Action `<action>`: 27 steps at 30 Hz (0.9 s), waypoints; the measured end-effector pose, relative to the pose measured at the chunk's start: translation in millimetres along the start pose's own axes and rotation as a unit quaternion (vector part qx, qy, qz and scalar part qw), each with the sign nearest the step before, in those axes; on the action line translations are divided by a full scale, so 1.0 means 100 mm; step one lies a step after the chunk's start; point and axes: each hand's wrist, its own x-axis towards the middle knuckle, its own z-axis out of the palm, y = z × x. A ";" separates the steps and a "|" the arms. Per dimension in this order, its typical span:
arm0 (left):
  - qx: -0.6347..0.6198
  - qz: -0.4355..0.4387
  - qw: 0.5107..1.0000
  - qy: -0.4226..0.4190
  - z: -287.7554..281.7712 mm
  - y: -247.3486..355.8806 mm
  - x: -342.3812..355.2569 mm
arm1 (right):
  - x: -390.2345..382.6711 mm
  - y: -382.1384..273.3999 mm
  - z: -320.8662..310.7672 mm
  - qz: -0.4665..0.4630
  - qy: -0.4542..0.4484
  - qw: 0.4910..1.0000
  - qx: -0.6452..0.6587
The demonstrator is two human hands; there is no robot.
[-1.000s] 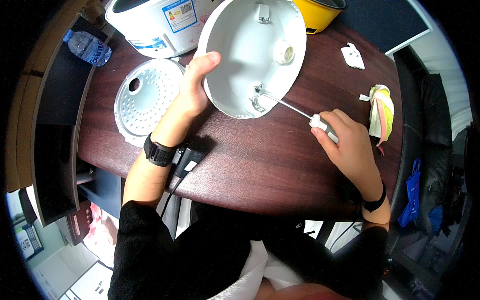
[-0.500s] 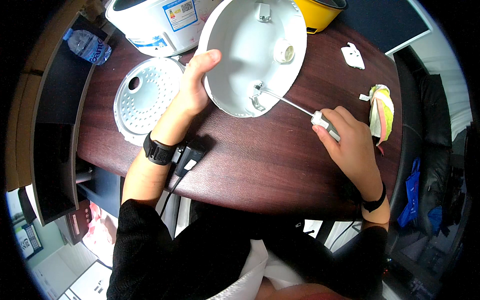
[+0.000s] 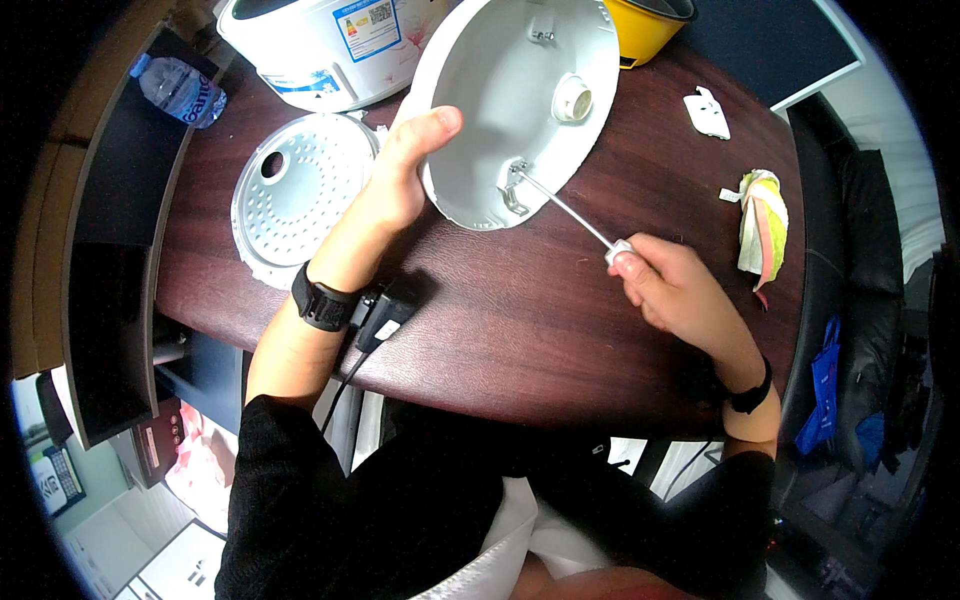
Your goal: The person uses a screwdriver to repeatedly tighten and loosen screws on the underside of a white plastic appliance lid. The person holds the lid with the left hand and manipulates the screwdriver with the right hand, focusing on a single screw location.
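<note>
My left hand [image 3: 405, 180] grips the near left rim of a white domed appliance lid [image 3: 475, 110], tilted so its hollow inside faces me. The thumb lies over the rim, and the other fingers are hidden behind the shell. Inside are a round socket [image 3: 572, 100] and a metal bracket [image 3: 513, 192] near the lower edge. My right hand [image 3: 680, 290] is closed round the handle of a screwdriver [image 3: 575, 215]. The screwdriver's tip meets the fitting beside that bracket. A grey perforated disc [image 3: 300, 195] lies flat on the table left of my left forearm.
Behind the disc stands a white rice cooker body [image 3: 330, 50], with a yellow pot [image 3: 645, 35] farther right. A water bottle [image 3: 180, 90] is at the far left. On the right lie a white plastic piece [image 3: 707, 112] and a cloth bundle [image 3: 763, 225]. A black adapter [image 3: 383, 315] sits by my left wrist.
My right hand has turned over on the screwdriver handle and shifted slightly left and nearer me. The lid and my left hand have moved a little to the right; the tip stays at the fitting.
</note>
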 end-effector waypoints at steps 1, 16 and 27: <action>0.006 0.004 1.000 -0.008 -0.03 -0.01 0.00 | 0.00 -0.03 0.02 0.033 -0.031 0.996 0.076; 0.002 -0.008 1.000 0.008 -0.06 -0.01 0.00 | 0.04 -0.02 0.12 0.052 -0.057 0.991 0.110; 0.008 0.018 1.000 0.008 0.00 -0.02 0.02 | -0.02 0.04 0.15 0.152 -0.243 0.771 0.568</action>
